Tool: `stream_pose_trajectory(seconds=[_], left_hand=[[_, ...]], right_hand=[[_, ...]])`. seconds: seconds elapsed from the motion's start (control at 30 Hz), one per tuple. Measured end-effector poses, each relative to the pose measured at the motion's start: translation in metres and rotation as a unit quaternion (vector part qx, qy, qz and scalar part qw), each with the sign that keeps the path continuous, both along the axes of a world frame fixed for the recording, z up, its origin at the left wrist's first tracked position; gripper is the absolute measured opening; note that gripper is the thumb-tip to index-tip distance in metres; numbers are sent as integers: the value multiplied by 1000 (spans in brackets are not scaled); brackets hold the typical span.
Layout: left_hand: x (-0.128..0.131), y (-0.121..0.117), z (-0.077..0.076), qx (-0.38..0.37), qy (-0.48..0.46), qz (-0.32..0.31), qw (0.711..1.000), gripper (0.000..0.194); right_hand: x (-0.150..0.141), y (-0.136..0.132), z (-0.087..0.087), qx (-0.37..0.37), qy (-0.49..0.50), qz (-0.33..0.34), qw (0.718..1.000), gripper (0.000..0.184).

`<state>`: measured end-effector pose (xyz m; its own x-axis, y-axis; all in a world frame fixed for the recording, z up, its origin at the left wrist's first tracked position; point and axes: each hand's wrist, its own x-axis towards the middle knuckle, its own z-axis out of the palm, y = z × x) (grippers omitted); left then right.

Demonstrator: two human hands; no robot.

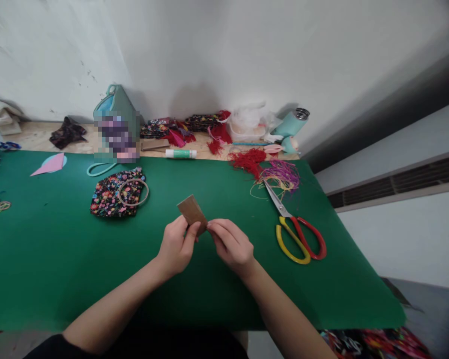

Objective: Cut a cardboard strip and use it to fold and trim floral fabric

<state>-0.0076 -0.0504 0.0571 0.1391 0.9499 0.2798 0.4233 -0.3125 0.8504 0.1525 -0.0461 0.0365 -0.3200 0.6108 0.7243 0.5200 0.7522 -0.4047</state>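
My left hand [178, 245] is closed on a small flat piece of brown cardboard [191, 210], thumb across its front. The cardboard is tilted, its upper end leaning to the left above the green table. At its lower right corner, my right hand [232, 245] pinches with thumb and fingertips; what lies between them is too small to make out. To the right rest large scissors [284, 212] with one yellow and one red handle, blades partly spread. Left of my hands lies black floral fabric [110, 194] with a thin round hoop [147, 192] on it.
Red tassel threads [249, 160] and purple and yellow threads [284, 174] lie beyond the scissors. Along the back are a glue stick [181, 154], a green pouch [125, 107], stacked floral pieces [155, 128] and a mint bottle [290, 124]. A wall stands behind the green table top [41, 259].
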Motion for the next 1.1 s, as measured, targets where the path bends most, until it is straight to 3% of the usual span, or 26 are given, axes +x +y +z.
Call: stream_pose_trajectory(seconds=[0.3,0.63,1.1], left_hand=[[3,-3,1,27,24,4,999,24],[4,-1,2,31,34,-13,999,25],[5,-2,1,-26,18,0,1000,26]], right_hand=[[-3,1,3,-20,38,-32,999,23],[-5,7,-4,41,-45,-74,995,13],[-9,5,-3,-42,2,-35,998,16]])
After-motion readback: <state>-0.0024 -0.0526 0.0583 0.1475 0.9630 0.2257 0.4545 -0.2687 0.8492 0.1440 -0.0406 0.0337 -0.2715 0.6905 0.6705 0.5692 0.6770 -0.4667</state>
